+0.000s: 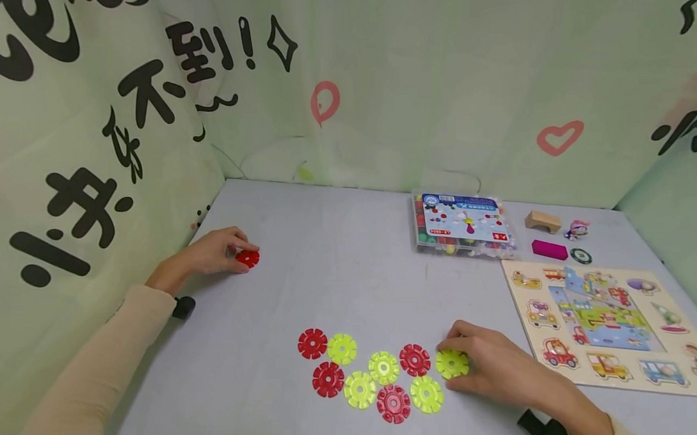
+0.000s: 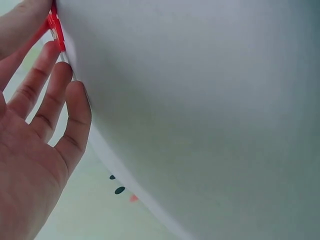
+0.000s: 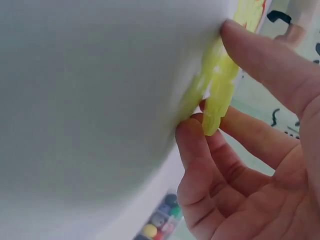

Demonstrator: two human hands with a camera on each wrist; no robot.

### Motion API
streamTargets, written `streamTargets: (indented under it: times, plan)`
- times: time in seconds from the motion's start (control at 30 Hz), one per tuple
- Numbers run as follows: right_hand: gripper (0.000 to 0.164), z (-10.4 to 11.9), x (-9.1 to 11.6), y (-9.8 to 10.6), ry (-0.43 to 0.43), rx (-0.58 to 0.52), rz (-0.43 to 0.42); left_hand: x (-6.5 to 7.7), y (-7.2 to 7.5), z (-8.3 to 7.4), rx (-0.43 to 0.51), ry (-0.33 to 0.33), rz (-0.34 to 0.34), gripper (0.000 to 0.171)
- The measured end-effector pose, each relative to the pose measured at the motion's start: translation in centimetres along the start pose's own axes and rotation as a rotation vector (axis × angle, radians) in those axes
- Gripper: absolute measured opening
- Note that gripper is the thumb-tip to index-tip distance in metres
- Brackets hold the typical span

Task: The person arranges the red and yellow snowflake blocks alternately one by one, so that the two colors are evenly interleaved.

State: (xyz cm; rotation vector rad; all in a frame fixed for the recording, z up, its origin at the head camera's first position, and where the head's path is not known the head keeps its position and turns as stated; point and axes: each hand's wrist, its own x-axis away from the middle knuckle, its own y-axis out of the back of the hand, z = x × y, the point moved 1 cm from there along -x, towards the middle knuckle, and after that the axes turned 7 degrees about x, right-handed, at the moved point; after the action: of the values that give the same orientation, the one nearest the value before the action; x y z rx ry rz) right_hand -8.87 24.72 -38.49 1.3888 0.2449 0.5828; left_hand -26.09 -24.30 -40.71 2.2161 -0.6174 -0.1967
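Note:
Toward the far left of the table, my left hand (image 1: 214,251) pinches a red notched plastic disc (image 1: 248,258) between thumb and fingers. The left wrist view catches that red disc (image 2: 57,32) edge-on near the tabletop, the other fingers spread below it. At the front right, my right hand (image 1: 498,363) holds a yellow-green notched disc (image 1: 452,363) by its sides, thumb nearer me. In the right wrist view the yellow-green disc (image 3: 220,95) stands between thumb and fingertips, close over the table. Left of it lie several more discs, red (image 1: 393,404) and yellow-green (image 1: 359,390), in a loose cluster.
A clear box of coloured beads (image 1: 464,223) stands at the back. Right of it are a wooden arch block (image 1: 543,221), a magenta block (image 1: 549,249), a small figure (image 1: 577,229) and a round token (image 1: 581,255). A vehicle puzzle board (image 1: 530,294) lies beyond my right hand.

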Motion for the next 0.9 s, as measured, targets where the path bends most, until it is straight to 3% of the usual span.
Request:
streamTargets:
  times: [0.13, 0.3, 0.53, 0.73, 0.9]
  plan:
    - [0.045, -0.2, -1.2, 1.0, -0.02, -0.005, -0.052, 0.2, -0.1, 0.0, -0.019, 0.013, 0.0, 0.046]
    - [0.048, 0.7, -5.2, 2.9, 0.021, -0.076, -0.15, 0.4, 0.0, -0.1, -0.034, 0.032, -0.006, 0.046]
    - [0.048, 4.4, -14.3, 4.9, 0.17, -0.202, -0.235, 0.2, 0.0, -0.2, -0.052, 0.032, -0.001, 0.047]
    - [0.052, 8.4, -22.5, 4.0, 0.204, -0.209, -0.196, 0.2, 0.0, -0.2, -0.05, 0.028, 0.004, 0.048]
    - [0.052, 11.6, -27.4, 3.0, 0.23, -0.193, -0.125, 0.2, 0.1, -0.1, -0.058, 0.048, -0.003, 0.048]
